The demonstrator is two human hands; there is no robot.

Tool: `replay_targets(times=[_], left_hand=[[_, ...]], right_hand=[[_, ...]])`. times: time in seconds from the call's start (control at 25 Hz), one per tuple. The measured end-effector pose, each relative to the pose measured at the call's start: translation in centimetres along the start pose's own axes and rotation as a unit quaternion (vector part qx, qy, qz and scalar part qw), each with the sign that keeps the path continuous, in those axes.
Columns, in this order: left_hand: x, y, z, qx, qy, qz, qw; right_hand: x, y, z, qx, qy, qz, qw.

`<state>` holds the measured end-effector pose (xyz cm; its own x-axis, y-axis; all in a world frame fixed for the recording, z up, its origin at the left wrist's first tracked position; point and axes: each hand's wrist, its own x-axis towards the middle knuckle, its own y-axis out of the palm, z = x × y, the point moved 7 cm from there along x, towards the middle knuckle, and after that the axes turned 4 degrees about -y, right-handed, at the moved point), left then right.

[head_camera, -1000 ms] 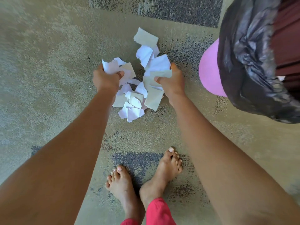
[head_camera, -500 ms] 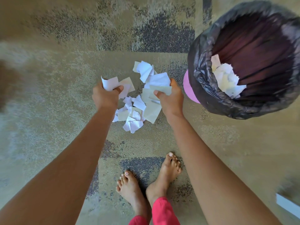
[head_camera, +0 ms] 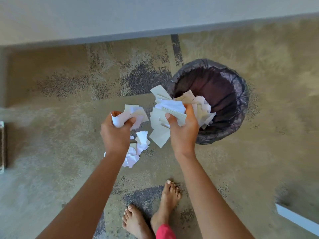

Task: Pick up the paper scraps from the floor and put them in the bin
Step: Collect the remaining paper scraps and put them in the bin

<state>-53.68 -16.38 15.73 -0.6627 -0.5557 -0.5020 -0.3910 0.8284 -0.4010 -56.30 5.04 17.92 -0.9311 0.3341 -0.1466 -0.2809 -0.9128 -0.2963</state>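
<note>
My left hand [head_camera: 116,133] is closed around a bunch of white paper scraps [head_camera: 133,114], held above the carpet. My right hand [head_camera: 183,130] grips a larger bunch of paper scraps [head_camera: 162,118], right beside the near left rim of the bin [head_camera: 241,100]. The bin is round, lined with a black bag, and holds several white scraps [head_camera: 202,111] inside. A small pile of loose scraps [head_camera: 136,150] lies on the carpet below and between my hands.
A grey wall and skirting [head_camera: 155,34] run across the back. A dark object [head_camera: 2,145] stands at the left edge and a white board [head_camera: 296,219] lies at the lower right. My bare feet [head_camera: 151,211] stand on the patterned carpet below the pile.
Both hands have risen off the floor with their paper bunches, the right one moving toward the bin. My view has pulled back, so the wall now shows and the bin looks smaller.
</note>
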Motion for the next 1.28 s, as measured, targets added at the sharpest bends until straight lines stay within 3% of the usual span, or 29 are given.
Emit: replay_targets(times=[0.24, 0.48, 0.88, 1.12, 1.28], left_hand=[[-2.3, 9.6, -7.9, -0.006, 0.078, 0.069, 0.995], [-3.2, 18.3, -8.9, 0.095, 0.128, 0.108, 0.981], [-2.5, 24.7, -6.2, 0.261, 0.110, 0.163, 0.945], [-3.2, 23.7, -6.8, 0.207, 0.088, 0.276, 0.934], [-3.6, 19.3, -9.7, 0.176, 0.115, 0.281, 0.936]], right_hand=[[6.1, -8.2, 1.5, 0.000, -0.007, -0.120, 0.993], [9.7, -13.0, -1.5, -0.073, -0.006, -0.192, 0.979], [10.6, -12.7, -6.3, -0.217, 0.055, -0.158, 0.962], [9.2, -13.1, -5.5, -0.200, 0.064, -0.157, 0.965], [8.4, -12.7, -3.2, -0.213, 0.043, -0.136, 0.967]])
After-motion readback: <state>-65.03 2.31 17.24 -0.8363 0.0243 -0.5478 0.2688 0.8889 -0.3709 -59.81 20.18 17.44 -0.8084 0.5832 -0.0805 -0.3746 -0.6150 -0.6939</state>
